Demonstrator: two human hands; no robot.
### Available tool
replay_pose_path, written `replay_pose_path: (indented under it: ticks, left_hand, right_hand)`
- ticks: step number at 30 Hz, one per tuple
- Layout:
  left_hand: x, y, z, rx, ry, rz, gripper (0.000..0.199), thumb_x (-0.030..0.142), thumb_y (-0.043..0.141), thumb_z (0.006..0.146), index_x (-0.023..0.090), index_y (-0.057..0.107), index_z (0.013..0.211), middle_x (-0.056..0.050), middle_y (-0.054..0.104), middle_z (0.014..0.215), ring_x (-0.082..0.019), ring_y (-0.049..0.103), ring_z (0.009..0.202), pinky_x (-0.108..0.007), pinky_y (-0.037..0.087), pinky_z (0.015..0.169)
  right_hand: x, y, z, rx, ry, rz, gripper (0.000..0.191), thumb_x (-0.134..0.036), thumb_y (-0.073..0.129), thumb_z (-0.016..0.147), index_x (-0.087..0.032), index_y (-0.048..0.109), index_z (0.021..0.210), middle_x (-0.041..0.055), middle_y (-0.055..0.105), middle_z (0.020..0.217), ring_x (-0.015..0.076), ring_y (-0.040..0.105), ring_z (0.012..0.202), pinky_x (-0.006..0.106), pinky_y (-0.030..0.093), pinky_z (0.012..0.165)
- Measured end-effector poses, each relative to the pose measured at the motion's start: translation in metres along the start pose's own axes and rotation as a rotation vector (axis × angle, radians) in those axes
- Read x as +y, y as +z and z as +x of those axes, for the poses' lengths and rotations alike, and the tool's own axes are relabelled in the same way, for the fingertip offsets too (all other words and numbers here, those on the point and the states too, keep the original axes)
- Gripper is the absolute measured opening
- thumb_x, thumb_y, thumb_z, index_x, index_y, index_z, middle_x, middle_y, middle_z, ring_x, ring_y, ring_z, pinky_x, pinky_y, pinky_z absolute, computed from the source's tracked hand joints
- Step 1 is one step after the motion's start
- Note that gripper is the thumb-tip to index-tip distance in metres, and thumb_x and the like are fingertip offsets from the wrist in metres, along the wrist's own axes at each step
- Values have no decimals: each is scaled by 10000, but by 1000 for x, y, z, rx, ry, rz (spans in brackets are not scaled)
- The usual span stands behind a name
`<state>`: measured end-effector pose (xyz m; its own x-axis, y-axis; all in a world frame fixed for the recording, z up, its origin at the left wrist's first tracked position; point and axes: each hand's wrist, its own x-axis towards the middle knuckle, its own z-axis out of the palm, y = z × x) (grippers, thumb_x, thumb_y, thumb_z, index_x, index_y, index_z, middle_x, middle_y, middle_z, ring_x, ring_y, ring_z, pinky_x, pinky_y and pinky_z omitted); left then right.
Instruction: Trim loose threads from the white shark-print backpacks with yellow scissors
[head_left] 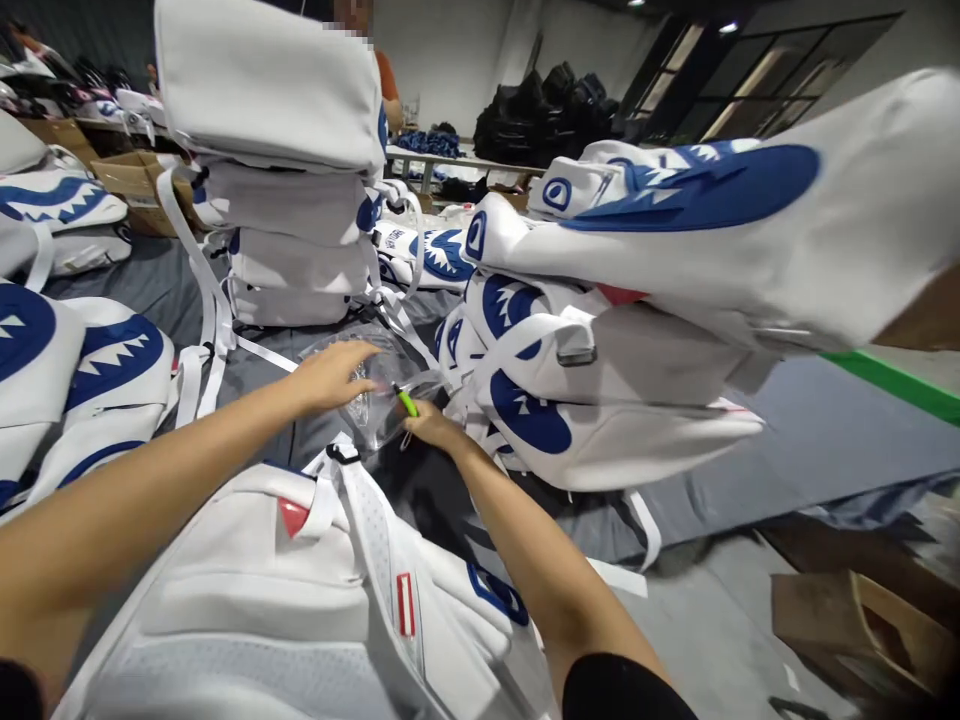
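My right hand is closed around a small bright-green tool with a dark tip; its exact kind is unclear. My left hand reaches over a crumpled clear plastic bag, thumb and fingers apart. Whether those fingers touch the plastic cannot be made out. Nearest me lies a white backpack, its padded back and straps facing up, with a red tab and a red-framed label. A white strap with a black buckle rises from it just below the plastic bag.
White backpacks are piled high beyond my left hand. To the right, a second stack of white and blue shark-face backpacks leans over the grey table cover. More bags lie at left. A cardboard box stands at lower right; a person stands behind.
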<state>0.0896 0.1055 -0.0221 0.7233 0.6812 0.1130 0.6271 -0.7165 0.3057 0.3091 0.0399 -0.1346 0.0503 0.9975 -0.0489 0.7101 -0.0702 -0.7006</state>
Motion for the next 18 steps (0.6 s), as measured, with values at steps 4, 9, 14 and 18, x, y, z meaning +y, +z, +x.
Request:
replay_pose_path:
  ticks: [4,9,14,18]
  left_hand:
    - [-23,62,65,-152,152,102,807,495,683,857,212,393,1554,-186,283,1654,-381,238,1539,-587,252,1210]
    - [-49,137,59,-320,331,132,634,441,721,843,268,569,1434,-167,350,1625,-394,239,1538,-677,69,1214]
    - [-103,136,15,-290,294,113,553,442,556,963,287,500,1491,-115,323,1647,-314,228,1556,-606,30,1245]
    - [-138,115,-25,-267,136,138,489,344,433,1010,304,497,1493,-92,283,1665,-280,229,1559,-583,51,1249]
  right_hand:
    - [0,-3,-30,89,82,237,233,-152,513,763,-176,664,938,4,687,773,162,653,679,233,495,597]
    - [-14,-18,15,461,-75,234,438,-148,468,826,-152,628,1235,125,694,1200,228,660,1103,339,532,954]
    - [26,-14,97,328,270,-28,611,-150,503,868,-87,505,1476,188,556,1454,337,542,1322,488,398,1145]
    - [66,-16,106,324,331,-41,729,-223,526,911,-93,323,1599,172,486,1534,345,537,1341,467,404,1136]
